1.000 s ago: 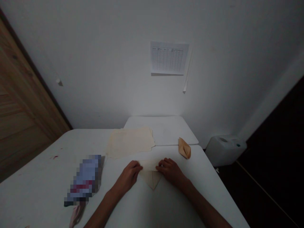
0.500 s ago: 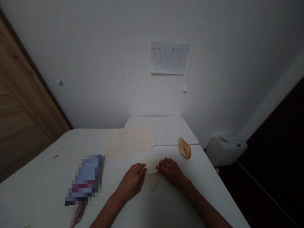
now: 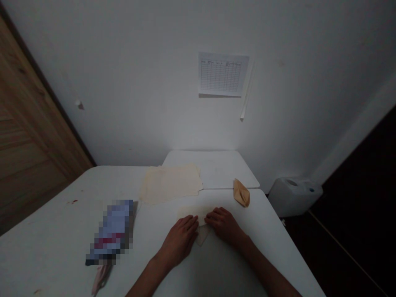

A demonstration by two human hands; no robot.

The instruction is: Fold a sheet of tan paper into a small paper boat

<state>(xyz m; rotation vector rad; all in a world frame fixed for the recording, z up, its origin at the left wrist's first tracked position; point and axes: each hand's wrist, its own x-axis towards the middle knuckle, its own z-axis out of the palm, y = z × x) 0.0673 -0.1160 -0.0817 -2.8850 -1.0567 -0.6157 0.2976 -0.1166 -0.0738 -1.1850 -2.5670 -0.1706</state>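
Observation:
A thin cream paper sheet (image 3: 202, 236) lies in front of me on the table, folded so that a pointed corner faces me and a straight folded edge runs across between my hands. The fingers of my left hand (image 3: 182, 236) are held together and press on its left part. On the right part, the bent fingers of my right hand (image 3: 223, 222) pin the paper down near the fold. Both hands cover much of the sheet. Beyond my right hand sits a brown folded paper piece (image 3: 240, 193), apart from my fingers.
A stack of cream sheets (image 3: 171, 183) lies at the back of the white table (image 3: 62, 231). To the left is a blurred blue pouch (image 3: 113, 229) with a pinkish strap. A white plastic container (image 3: 293, 198) stands beyond the table's right edge. Printed paper (image 3: 222, 74) hangs on the wall.
My left hand has slid right along the folded edge, closer to my right hand. My right hand stays nearly in place on the paper.

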